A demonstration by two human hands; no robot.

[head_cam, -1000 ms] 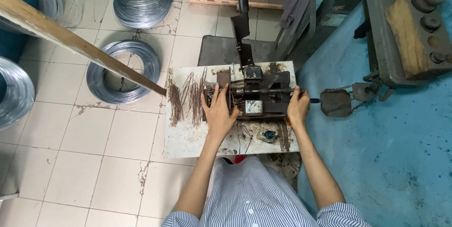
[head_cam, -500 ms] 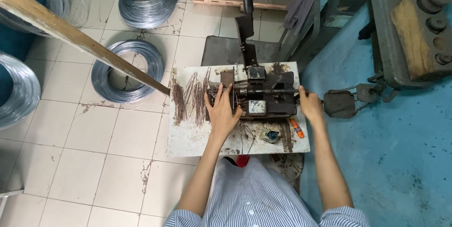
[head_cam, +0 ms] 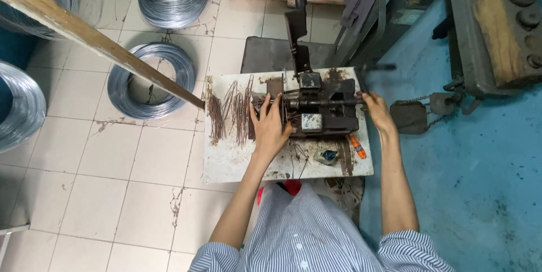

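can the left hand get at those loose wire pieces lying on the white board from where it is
Probably yes. The left hand rests at the machine's left edge, and the wire pieces lie spread flat on the white board just beside it, with nothing between them.

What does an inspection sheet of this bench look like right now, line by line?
Surface: white bench top, stained and rust-marked, small and square.
Job's things: dark metal press bolted at the top's middle, upright lever rising from it; cut wire pieces piled left of it.
Clutter: orange-handled tool and a small round object near the front edge.
Hands: left hand flat at the press's left side; right hand at its right end.
Cables: nothing seen.
Surroundings: wire coils on tiled floor, slanting wooden beam, blue floor and a machine to the right.
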